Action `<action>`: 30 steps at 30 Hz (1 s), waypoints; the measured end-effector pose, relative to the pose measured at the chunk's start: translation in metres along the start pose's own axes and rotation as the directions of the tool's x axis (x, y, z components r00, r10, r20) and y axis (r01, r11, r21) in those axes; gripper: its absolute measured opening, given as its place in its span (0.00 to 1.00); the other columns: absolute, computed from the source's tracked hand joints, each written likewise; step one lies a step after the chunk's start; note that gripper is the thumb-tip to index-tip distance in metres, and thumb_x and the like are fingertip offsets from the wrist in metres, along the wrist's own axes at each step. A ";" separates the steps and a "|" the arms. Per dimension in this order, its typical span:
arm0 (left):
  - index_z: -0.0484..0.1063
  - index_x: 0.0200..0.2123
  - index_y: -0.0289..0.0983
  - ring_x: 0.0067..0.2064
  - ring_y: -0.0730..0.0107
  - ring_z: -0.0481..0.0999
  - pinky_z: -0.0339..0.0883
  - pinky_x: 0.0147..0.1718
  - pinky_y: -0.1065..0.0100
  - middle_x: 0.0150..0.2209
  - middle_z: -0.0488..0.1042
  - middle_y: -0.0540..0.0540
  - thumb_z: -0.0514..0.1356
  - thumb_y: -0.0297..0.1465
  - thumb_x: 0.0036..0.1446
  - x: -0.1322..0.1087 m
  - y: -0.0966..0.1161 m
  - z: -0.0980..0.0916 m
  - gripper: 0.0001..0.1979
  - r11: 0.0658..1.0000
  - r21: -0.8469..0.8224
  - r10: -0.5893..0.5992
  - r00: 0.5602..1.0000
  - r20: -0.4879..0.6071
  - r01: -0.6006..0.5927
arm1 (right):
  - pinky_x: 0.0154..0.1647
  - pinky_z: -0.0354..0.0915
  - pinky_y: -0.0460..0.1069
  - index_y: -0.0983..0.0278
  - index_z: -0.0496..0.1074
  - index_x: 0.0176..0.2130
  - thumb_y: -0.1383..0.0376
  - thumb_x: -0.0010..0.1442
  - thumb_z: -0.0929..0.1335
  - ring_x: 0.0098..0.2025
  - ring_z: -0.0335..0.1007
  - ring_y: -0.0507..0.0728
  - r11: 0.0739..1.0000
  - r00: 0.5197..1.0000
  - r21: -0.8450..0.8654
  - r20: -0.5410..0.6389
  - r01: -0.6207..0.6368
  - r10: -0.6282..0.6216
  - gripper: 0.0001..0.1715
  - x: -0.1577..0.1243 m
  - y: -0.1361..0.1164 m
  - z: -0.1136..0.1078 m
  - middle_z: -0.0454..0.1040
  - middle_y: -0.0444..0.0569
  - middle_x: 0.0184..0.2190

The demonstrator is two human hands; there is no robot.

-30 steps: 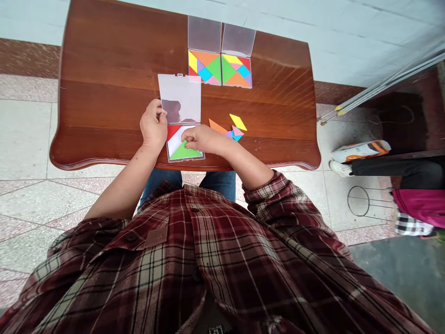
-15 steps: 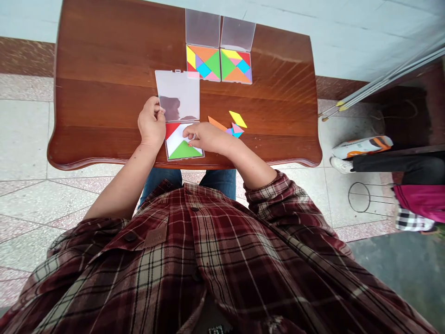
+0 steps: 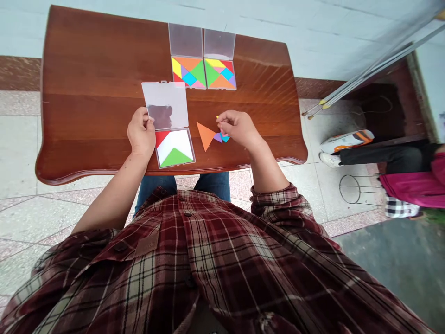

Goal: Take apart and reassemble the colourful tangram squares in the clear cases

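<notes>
My left hand (image 3: 141, 133) pinches the left edge of the raised clear lid (image 3: 168, 99) of a tangram case (image 3: 184, 141). Inside the case lie a red triangle (image 3: 161, 137) and a green triangle (image 3: 174, 158) on a white base. To the right, my right hand (image 3: 240, 129) closes its fingertips on a yellow tangram piece (image 3: 217, 117), of which only a sliver shows. Beneath and beside that hand are loose pieces on the table: an orange triangle (image 3: 205, 135), a purple piece (image 3: 218, 137) and a blue piece (image 3: 225, 138). A pink piece is mostly hidden by the fingers.
Two filled tangram cases, a left one (image 3: 189, 78) and a right one (image 3: 219, 76), stand open farther back on the wooden table (image 3: 104, 93). At the right are crutch-like poles (image 3: 347, 88), a white and orange bag (image 3: 347, 140) and a seated person's leg (image 3: 368, 157).
My right hand has moved from above the case rightward to the loose pieces and taken hold of the yellow piece. My left hand stays on the lid. The whole view has shifted slightly.
</notes>
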State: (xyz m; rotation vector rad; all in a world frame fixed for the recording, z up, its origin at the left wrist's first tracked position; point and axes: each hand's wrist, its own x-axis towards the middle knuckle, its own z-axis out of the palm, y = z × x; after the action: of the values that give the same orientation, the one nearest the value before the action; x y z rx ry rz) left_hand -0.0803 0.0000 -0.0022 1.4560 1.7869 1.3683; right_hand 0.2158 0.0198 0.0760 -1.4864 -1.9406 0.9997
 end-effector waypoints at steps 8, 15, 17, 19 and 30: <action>0.70 0.46 0.42 0.40 0.66 0.78 0.73 0.49 0.60 0.36 0.77 0.49 0.57 0.31 0.60 0.003 -0.003 0.000 0.11 0.997 0.075 -0.013 1.000 -0.016 0.015 | 0.40 0.62 0.52 0.64 0.71 0.32 0.68 0.53 0.66 0.33 0.66 0.54 0.944 0.975 -0.280 -0.183 -0.174 0.126 0.04 -0.005 0.036 -0.028 0.72 0.47 0.30; 0.70 0.44 0.42 0.40 0.66 0.79 0.73 0.47 0.61 0.36 0.78 0.49 0.57 0.30 0.58 0.004 -0.001 -0.004 0.10 0.993 0.116 0.017 1.000 -0.016 -0.015 | 0.46 0.64 0.54 0.65 0.72 0.41 0.66 0.55 0.70 0.42 0.68 0.59 0.914 0.996 -0.401 0.028 -0.067 0.085 0.11 0.000 -0.002 0.020 0.73 0.52 0.40; 0.70 0.44 0.42 0.40 0.66 0.79 0.73 0.47 0.62 0.36 0.78 0.49 0.57 0.31 0.58 0.004 0.000 -0.004 0.10 0.993 0.114 0.024 1.000 -0.018 -0.022 | 0.47 0.64 0.55 0.66 0.71 0.45 0.66 0.52 0.73 0.44 0.68 0.60 0.892 0.989 -0.443 0.068 -0.089 0.133 0.20 0.002 -0.013 0.032 0.72 0.55 0.44; 0.70 0.43 0.41 0.40 0.67 0.79 0.73 0.46 0.62 0.36 0.78 0.49 0.56 0.31 0.59 0.003 0.002 -0.004 0.09 0.994 0.110 0.029 0.999 -0.015 -0.028 | 0.48 0.64 0.56 0.67 0.70 0.48 0.67 0.50 0.76 0.46 0.68 0.62 0.868 0.981 -0.479 0.066 -0.129 0.183 0.26 0.003 -0.021 0.038 0.71 0.57 0.46; 0.69 0.43 0.41 0.44 0.64 0.79 0.71 0.51 0.60 0.38 0.77 0.49 0.59 0.36 0.60 0.000 0.005 -0.004 0.09 0.998 0.049 -0.036 0.999 0.016 0.035 | 0.32 0.59 0.48 0.64 0.68 0.30 0.65 0.50 0.74 0.30 0.61 0.51 0.965 0.967 -0.178 0.130 -0.194 0.218 0.11 0.015 -0.011 0.024 0.66 0.42 0.25</action>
State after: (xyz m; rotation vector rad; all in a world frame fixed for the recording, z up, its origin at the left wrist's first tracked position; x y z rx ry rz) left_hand -0.0812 -0.0014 0.0039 1.4498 1.8385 1.2993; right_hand 0.1870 0.0268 0.0696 -1.7829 -2.0446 1.0896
